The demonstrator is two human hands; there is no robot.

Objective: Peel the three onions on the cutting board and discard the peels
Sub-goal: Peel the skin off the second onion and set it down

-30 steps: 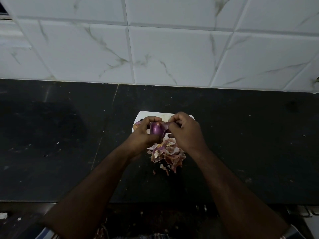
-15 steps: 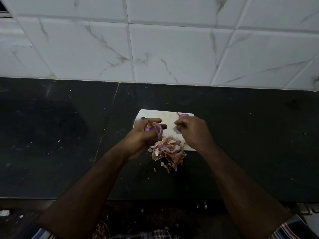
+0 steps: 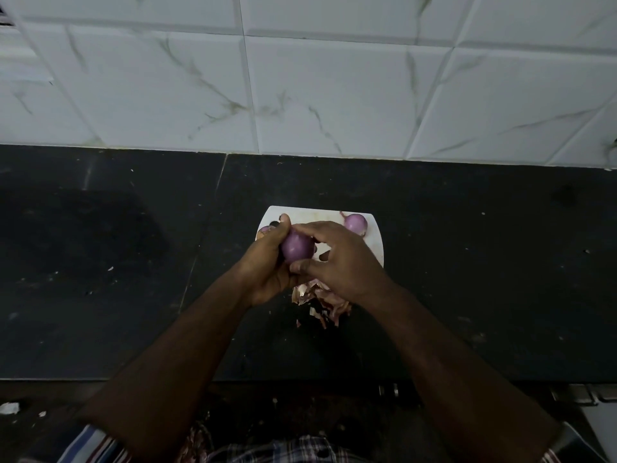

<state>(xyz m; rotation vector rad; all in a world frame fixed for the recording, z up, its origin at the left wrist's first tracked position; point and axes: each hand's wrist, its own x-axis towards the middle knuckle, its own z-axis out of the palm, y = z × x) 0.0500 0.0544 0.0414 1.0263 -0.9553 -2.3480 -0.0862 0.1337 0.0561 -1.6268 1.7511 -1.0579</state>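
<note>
A smooth purple peeled onion (image 3: 296,247) is held above the white cutting board (image 3: 377,243). My left hand (image 3: 267,265) grips it from the left and below. My right hand (image 3: 340,259) touches it from the right, thumb under it and fingers over its top. A second peeled onion (image 3: 356,223) lies at the board's far right corner. A third onion (image 3: 264,229) peeks out at the board's left edge, mostly hidden by my left hand. A heap of dry pinkish peels (image 3: 322,304) lies at the board's near edge, spilling onto the counter.
The black stone counter (image 3: 484,279) stretches wide on both sides of the board. A white marble-patterned tiled wall (image 3: 334,95) stands right behind it. The counter's front edge runs near my body, with small crumbs scattered on the dark surface.
My right hand, apart from the onion half a second ago, has come back onto it. The onion now shows its smooth purple side, turned in my left hand.
</note>
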